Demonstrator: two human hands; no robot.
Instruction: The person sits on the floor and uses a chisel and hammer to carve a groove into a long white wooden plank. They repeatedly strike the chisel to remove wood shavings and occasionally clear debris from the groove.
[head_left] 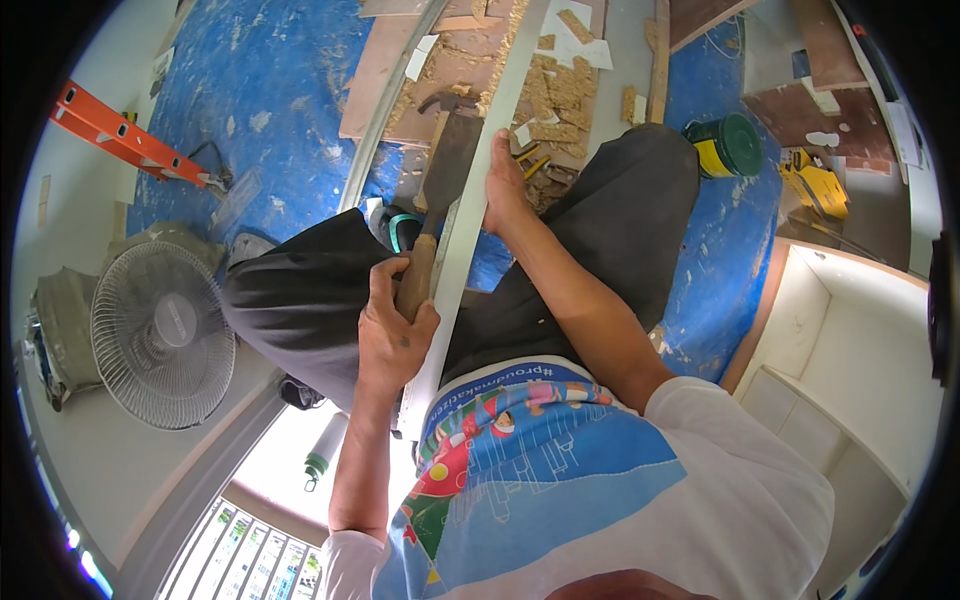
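Observation:
A long white strip [500, 110] runs from my lap out over the floor, lying between my knees in dark trousers. My left hand [392, 325] is closed around the wooden handle of a broad-bladed chopping knife [447, 165], whose dull metal blade lies flat against the left edge of the strip. My right hand [505, 185] grips the strip farther out, thumb over its right edge, just beside the blade's tip.
Wood chips and offcuts [560, 90] litter the boards ahead on the blue floor covering [270, 80]. A standing fan [160, 330] and an orange ladder [120, 135] are at left. A green-and-yellow can [730, 145], a yellow tool [815, 185] and a white cabinet [850, 330] are at right.

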